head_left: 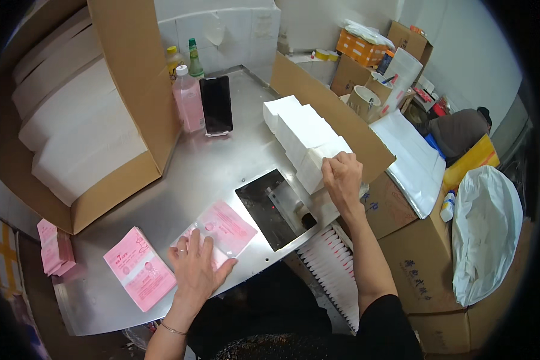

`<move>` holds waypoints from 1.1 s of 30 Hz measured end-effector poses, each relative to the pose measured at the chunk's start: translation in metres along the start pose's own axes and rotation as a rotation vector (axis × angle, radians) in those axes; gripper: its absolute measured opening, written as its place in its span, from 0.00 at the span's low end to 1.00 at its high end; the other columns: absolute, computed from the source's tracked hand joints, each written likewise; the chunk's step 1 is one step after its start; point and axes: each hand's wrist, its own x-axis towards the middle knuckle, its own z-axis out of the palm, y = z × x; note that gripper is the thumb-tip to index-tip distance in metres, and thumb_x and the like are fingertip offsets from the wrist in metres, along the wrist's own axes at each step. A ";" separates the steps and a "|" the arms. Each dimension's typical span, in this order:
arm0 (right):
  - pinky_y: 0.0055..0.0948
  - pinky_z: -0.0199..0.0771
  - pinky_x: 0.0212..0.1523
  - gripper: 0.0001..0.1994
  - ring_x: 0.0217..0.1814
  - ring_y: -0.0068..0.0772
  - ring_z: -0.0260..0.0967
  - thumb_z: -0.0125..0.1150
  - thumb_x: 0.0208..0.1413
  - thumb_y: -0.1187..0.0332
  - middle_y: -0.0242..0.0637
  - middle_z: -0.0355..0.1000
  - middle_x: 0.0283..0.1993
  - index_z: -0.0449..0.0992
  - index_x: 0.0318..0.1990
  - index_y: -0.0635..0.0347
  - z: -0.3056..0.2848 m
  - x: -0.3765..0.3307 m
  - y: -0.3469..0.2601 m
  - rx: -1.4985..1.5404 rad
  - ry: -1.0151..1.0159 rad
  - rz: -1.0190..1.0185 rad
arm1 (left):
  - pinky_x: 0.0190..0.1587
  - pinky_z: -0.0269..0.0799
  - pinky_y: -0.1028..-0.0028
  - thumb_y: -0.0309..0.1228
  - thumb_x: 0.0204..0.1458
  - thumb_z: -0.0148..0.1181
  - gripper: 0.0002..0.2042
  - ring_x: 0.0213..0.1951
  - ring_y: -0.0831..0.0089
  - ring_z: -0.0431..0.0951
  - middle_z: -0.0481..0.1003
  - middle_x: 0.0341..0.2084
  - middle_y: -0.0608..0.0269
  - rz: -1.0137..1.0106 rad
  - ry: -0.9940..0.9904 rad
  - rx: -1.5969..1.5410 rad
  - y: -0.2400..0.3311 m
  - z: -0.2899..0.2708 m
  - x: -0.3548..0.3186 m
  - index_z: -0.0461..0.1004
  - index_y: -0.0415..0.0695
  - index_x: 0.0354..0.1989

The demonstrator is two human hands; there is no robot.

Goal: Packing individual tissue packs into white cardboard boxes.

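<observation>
My left hand (193,264) lies with its fingers spread over a pink-and-clear plastic pouch (227,223). Under the fingers, part of a white folded piece shows through the plastic. Beyond the cutout in the metal table, my right hand (343,177) is closed at the near corner of a row of white folded tissue stacks (306,135); its fingertips are partly hidden. To the left of my left hand is a flat pile of pink printed pouches (139,268). A smaller pink pile (55,248) sits at the table's left edge.
A large cardboard box (117,180) of white tissue blocks stands at the left. Behind are a phone (216,105) on a stand and a pink-filled bottle (188,99). The table has a rectangular opening (261,210). Cartons (423,264) and a white sack (486,240) crowd the right.
</observation>
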 end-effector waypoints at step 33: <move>0.48 0.74 0.36 0.06 0.34 0.55 0.75 0.56 0.56 0.72 0.49 0.76 0.30 0.79 0.33 0.61 0.012 -0.054 -0.076 0.200 -0.588 -0.127 | 0.45 0.66 0.55 0.20 0.41 0.59 0.17 0.47 0.49 0.72 0.72 0.40 0.48 -0.069 0.036 -0.396 -0.049 -0.051 -0.052 0.76 0.45 0.43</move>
